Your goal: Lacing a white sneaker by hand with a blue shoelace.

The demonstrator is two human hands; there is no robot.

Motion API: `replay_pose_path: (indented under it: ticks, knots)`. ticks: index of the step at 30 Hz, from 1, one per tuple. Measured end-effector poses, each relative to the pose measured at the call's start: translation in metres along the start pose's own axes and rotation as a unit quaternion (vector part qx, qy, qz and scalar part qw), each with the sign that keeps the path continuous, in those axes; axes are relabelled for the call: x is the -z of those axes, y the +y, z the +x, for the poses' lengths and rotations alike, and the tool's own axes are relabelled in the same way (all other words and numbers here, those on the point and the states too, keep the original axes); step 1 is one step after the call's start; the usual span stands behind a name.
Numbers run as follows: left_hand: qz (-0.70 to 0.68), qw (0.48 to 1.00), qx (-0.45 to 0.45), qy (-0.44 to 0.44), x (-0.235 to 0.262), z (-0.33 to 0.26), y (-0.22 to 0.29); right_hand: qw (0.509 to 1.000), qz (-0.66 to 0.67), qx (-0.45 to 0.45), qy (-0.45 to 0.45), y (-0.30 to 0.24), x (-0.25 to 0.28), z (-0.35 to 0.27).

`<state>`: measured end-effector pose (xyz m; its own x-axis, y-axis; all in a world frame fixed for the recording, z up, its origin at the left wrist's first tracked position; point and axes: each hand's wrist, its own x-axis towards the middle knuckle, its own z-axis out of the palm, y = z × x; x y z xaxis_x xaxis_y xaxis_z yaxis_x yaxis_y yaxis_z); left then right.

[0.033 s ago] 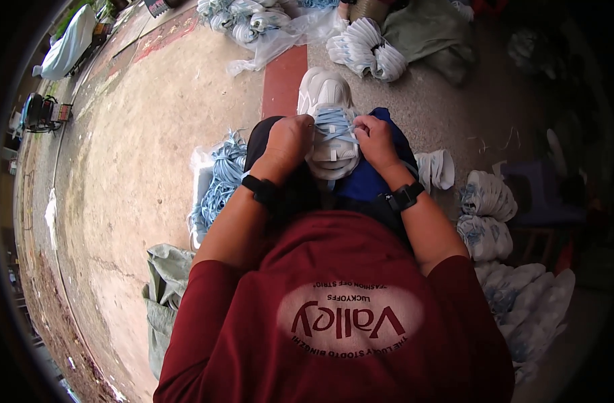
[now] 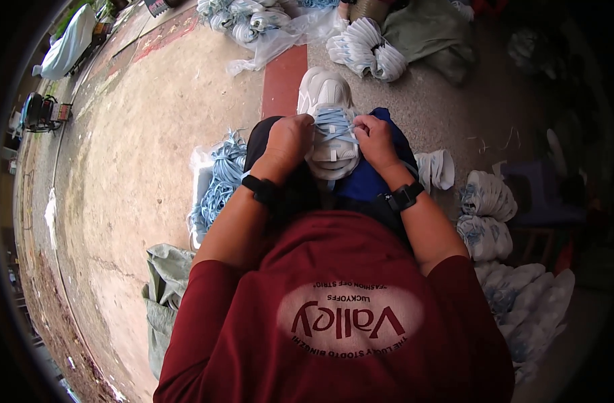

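Observation:
A white shoe upper (image 2: pixel 325 89) with light-blue shoelaces (image 2: pixel 334 119) crisscrossed over its front lies between my knees, its rounded toe pointing away from me. My left hand (image 2: pixel 290 142) is closed at the left edge of the lacing, the thumb pressed against the upper; its other fingers are mostly hidden. On the opposite edge, my right hand (image 2: pixel 377 140) pinches the lace beside the eyelets with thumb and forefinger. Whether the upper has a sole cannot be seen.
A white box (image 2: pixel 198 228) of loose blue laces (image 2: pixel 226 171) stands left of my leg. Stacked white uppers (image 2: pixel 366 50) lie ahead, near a green cloth (image 2: pixel 431 40) and clear plastic (image 2: pixel 280 46). More upper bundles (image 2: pixel 487 195) lie to the right. Grey-green cloth (image 2: pixel 164 282) sits at lower left.

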<state>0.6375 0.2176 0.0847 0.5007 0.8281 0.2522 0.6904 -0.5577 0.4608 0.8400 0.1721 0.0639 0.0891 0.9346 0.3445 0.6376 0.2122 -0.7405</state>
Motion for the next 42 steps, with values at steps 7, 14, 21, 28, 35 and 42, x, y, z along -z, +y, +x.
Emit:
replay_pose_path:
  ticks: [7,14,21,28,35,42]
  knots:
    - [-0.207,0.973,0.041,0.093,-0.021,-0.004,-0.015,0.992,0.113,-0.045,-0.029,0.002,0.0,0.004]
    - [-0.281,0.955,0.071,-0.057,-0.009,0.002,-0.019,0.932,0.245,-0.143,-0.227,0.004,0.018,0.018]
    - [-0.159,0.975,0.134,-0.08,-0.008,0.008,-0.007,0.965,0.078,-0.168,-0.184,0.001,0.001,0.024]
    - [-0.046,0.987,0.152,0.006,-0.008,-0.01,-0.001,0.995,0.014,-0.097,-0.031,0.0,0.016,-0.009]
    - [-0.359,0.906,0.19,0.117,0.004,-0.037,-0.048,0.894,0.302,-0.325,0.068,0.01,0.069,-0.024]
    - [-0.253,0.964,0.074,0.048,0.036,-0.055,-0.033,0.994,0.035,-0.079,-0.068,0.003,0.083,-0.038]
